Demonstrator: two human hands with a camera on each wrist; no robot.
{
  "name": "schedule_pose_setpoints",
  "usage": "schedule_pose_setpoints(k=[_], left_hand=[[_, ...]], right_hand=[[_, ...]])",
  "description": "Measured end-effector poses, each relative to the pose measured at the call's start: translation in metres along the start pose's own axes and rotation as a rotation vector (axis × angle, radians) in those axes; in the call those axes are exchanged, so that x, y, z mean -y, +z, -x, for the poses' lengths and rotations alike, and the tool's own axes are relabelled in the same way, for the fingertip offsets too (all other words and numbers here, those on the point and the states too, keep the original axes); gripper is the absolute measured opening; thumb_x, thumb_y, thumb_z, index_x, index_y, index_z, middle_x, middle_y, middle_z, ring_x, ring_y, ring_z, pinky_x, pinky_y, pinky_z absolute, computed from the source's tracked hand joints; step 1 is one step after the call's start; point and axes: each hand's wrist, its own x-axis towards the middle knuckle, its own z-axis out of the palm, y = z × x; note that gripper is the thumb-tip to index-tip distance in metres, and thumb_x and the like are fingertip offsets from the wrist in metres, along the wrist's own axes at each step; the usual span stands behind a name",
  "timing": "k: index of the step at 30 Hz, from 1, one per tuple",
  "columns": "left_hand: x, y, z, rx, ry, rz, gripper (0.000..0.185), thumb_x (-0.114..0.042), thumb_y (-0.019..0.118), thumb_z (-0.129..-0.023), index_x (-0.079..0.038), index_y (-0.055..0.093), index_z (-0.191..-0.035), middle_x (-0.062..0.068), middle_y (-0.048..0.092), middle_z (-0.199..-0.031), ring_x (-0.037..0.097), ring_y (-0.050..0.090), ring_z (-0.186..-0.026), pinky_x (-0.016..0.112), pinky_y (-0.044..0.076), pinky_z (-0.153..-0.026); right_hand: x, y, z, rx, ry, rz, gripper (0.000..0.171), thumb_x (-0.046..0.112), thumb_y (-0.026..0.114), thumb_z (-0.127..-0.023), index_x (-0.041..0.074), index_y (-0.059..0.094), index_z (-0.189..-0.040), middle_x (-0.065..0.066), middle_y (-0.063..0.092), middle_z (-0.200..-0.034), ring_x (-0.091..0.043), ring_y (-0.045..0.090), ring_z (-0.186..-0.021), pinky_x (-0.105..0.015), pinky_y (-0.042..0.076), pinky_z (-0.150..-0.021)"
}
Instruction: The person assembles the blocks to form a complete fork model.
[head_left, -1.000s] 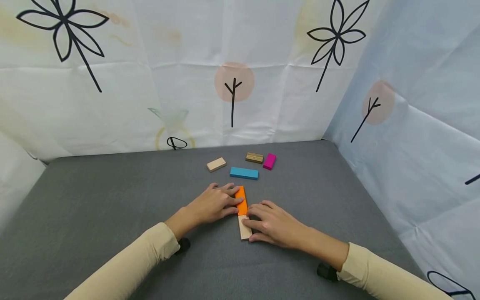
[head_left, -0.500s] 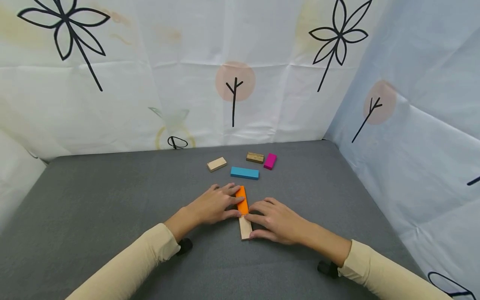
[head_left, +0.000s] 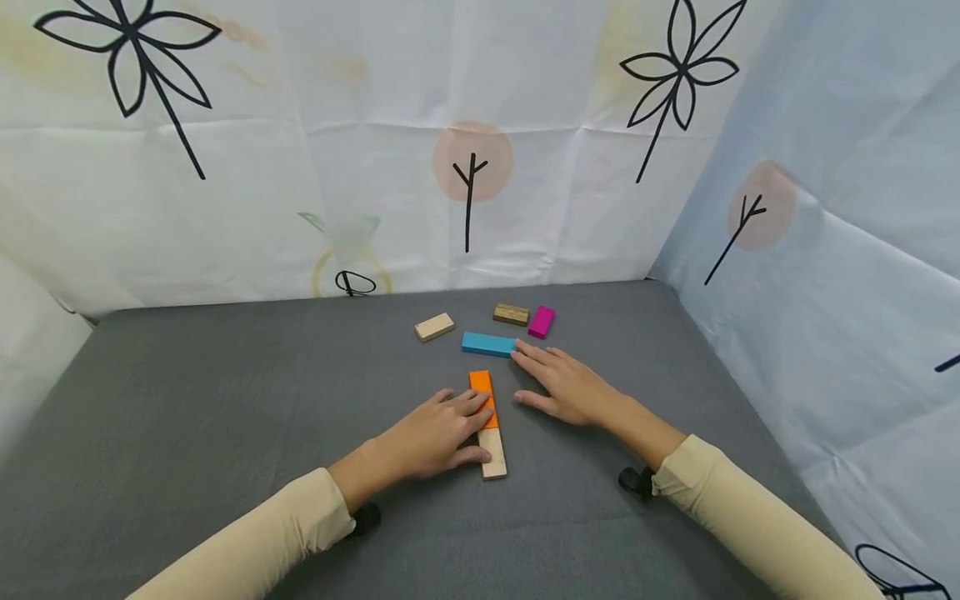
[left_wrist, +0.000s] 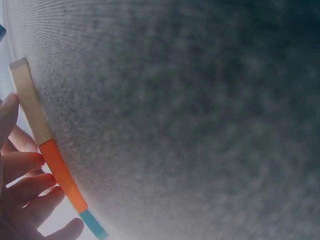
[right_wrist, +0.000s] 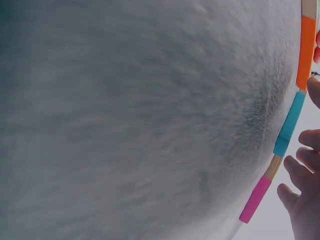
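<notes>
My left hand [head_left: 438, 433] lay flat, fingers [head_left: 472, 406] straight and together, pressing the orange block [head_left: 482, 393] and the pale block [head_left: 492, 454] joined end to end beneath them. My right hand [head_left: 566, 385] rested open, fingertips touching the blue block [head_left: 487, 342] just ahead. Beyond lay one tan block [head_left: 434, 327], one dark wooden block [head_left: 510, 313], one magenta block [head_left: 541, 322]: six on the grey worktop [head_left: 225, 400]. They looked light, rigid and smooth, best pinched by the long sides.

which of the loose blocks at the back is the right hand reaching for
The blue block: the right hand has its fingertips at that block's right end. The pale block, dark wooden block and pink block lie farther back, untouched.
</notes>
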Motion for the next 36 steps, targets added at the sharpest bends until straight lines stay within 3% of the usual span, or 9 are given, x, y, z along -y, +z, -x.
schedule_pose_setpoints(k=[8, 17, 36], left_hand=[[-0.001, 0.0, -0.002, 0.018, -0.037, -0.003, 0.066, -0.056, 0.044, -0.09, -0.008, 0.047, -0.137, 0.011, 0.041, -0.141, 0.022, 0.039, -0.129, 0.052, 0.034, -0.098], [-0.001, 0.0, -0.001, 0.026, -0.052, 0.015, 0.065, -0.057, 0.044, -0.09, -0.011, 0.047, -0.137, 0.011, 0.04, -0.142, 0.022, 0.038, -0.13, 0.053, 0.034, -0.097], [0.002, 0.0, 0.001, 0.016, -0.049, 0.025, 0.065, -0.057, 0.043, -0.09, -0.012, 0.047, -0.137, 0.011, 0.04, -0.142, 0.021, 0.037, -0.131, 0.051, 0.036, -0.096]], right_hand=[[-0.003, 0.0, -0.021, 0.079, 0.066, -0.07, 0.067, 0.05, 0.046, -0.093, 0.008, 0.032, -0.145, -0.008, 0.025, -0.151, -0.027, 0.026, -0.136, -0.048, 0.02, -0.108], [-0.006, 0.002, -0.027, 0.123, 0.094, -0.137, 0.069, 0.051, 0.047, -0.092, 0.01, 0.031, -0.145, -0.008, 0.025, -0.151, -0.025, 0.022, -0.138, -0.048, 0.02, -0.108], [0.002, 0.002, -0.025, 0.153, -0.02, -0.169, 0.064, 0.044, 0.052, -0.092, 0.009, 0.036, -0.143, -0.006, 0.028, -0.15, -0.019, 0.022, -0.138, -0.045, 0.019, -0.109]])
